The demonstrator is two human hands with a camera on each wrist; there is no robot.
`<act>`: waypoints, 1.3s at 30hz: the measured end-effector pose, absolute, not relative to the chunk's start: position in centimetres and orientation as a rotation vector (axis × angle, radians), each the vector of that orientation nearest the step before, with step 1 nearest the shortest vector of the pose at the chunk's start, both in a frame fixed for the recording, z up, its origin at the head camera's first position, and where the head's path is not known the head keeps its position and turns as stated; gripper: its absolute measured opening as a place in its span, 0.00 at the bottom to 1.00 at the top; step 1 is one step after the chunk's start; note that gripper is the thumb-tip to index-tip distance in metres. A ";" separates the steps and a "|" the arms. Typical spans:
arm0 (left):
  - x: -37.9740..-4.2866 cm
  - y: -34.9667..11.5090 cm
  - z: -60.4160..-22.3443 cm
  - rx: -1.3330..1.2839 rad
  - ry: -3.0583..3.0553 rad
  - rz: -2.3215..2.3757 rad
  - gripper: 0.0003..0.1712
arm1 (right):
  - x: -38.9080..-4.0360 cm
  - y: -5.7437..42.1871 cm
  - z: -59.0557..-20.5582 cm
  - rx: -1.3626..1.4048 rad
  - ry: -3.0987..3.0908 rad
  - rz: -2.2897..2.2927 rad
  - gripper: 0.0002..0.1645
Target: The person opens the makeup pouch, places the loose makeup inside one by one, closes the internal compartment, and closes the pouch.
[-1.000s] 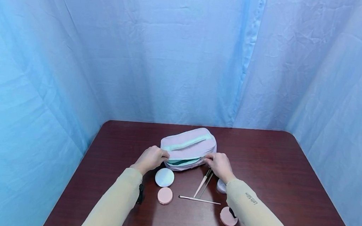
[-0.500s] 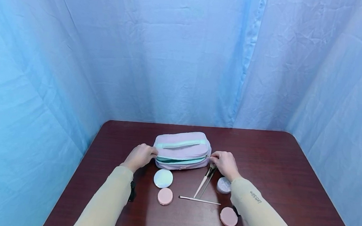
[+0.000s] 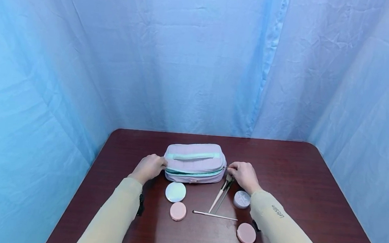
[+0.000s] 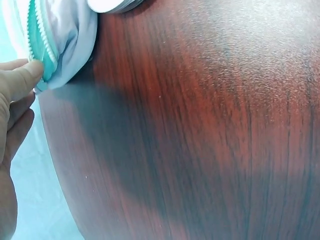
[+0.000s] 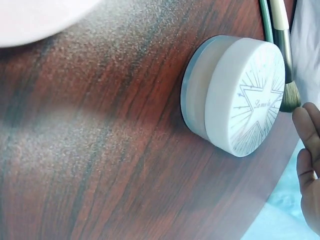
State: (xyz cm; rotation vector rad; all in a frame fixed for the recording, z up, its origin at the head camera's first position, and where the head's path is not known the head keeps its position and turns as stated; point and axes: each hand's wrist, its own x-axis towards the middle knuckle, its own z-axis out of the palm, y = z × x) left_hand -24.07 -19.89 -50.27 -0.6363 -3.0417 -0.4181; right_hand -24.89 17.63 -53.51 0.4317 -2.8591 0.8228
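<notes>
A pale lilac cosmetic bag (image 3: pixel 194 163) with a mint handle and mint zipper lies near the back of the table. Its front zipper gapes along most of its length. My left hand (image 3: pixel 149 167) pinches the bag's left end; in the left wrist view, thumb and fingers grip the fabric beside the zipper teeth (image 4: pixel 44 35). At the right end my right hand (image 3: pixel 245 176) pinches the zipper pull (image 3: pixel 226 167), mostly hidden by the fingers. Below that hand lie two makeup brushes (image 3: pixel 218 197), and a round powder jar (image 3: pixel 241 199) with a star on its lid.
In front of the bag lie a shiny round compact (image 3: pixel 175 192), a pink compact (image 3: pixel 178 211) and a thin brush (image 3: pixel 214 215) set crosswise. Another pink compact (image 3: pixel 246 233) is by the right forearm. Blue curtains (image 3: pixel 199 61) surround the dark red table (image 3: pixel 138 143).
The bag has shifted left and turned straighter, with both hands still at its ends. My left hand moved left, and the right hand moved slightly right, uncovering the powder jar.
</notes>
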 end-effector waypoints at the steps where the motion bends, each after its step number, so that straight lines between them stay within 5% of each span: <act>1: -24.0 -19.8 -50.3 -0.639 -3.051 -0.418 0.08 | -24.9 17.7 -53.6 0.446 -2.861 0.822 0.03; 9: -23.7 -17.4 -49.8 -0.827 -3.045 -0.407 0.03 | -25.1 17.9 -53.7 0.525 -2.864 0.868 0.03; 15: -23.9 -13.1 -49.9 -1.011 -2.934 -0.333 0.15 | -25.2 18.0 -53.6 0.568 -2.847 0.888 0.03; 34: -23.1 -4.8 -51.1 -1.015 -2.634 -0.119 0.03 | -25.1 19.1 -53.7 0.764 -2.885 1.028 0.03; 39: -22.8 -4.7 -51.4 -1.064 -2.533 0.100 0.08 | -24.9 19.6 -53.5 0.743 -2.927 1.118 0.03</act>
